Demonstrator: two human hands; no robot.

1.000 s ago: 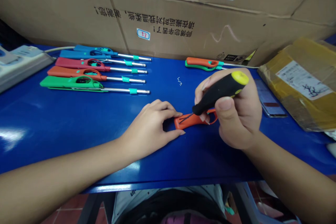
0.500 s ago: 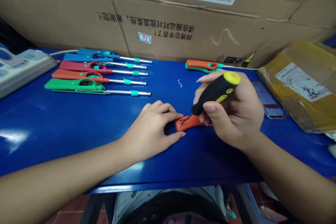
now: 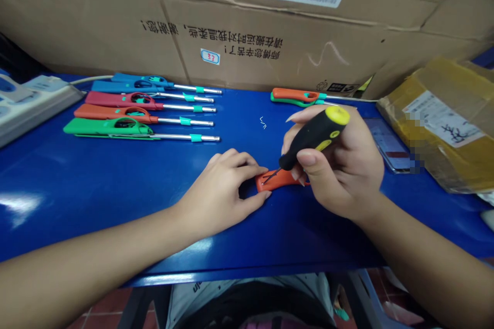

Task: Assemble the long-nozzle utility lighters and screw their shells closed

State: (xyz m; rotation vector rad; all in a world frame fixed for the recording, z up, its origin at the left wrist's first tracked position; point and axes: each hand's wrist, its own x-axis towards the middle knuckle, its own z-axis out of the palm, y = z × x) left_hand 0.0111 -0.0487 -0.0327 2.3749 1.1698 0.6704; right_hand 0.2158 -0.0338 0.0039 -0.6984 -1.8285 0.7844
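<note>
An orange lighter handle (image 3: 278, 180) lies on the blue table (image 3: 116, 185) between my hands. My left hand (image 3: 224, 190) pinches its left end with thumb and forefinger, holding it against the table. My right hand (image 3: 339, 164) is wrapped round a black screwdriver with a yellow cap (image 3: 314, 136). The screwdriver's thin tip (image 3: 266, 180) rests on the left end of the orange handle. Most of the handle's right part is hidden behind my right fingers.
Several long-nosed lighters (image 3: 127, 110) in blue, red, orange and green lie in a row at the back left. One orange-green lighter (image 3: 301, 95) lies at the back. A cardboard box (image 3: 239, 20) walls the rear. A power strip (image 3: 31, 103) sits left; a phone (image 3: 389, 144) and a wrapped parcel (image 3: 443, 123) sit right.
The screwdriver has tilted and shifted slightly left, its tip moving toward the left end of the orange handle. My left hand keeps its pinch in the same place.
</note>
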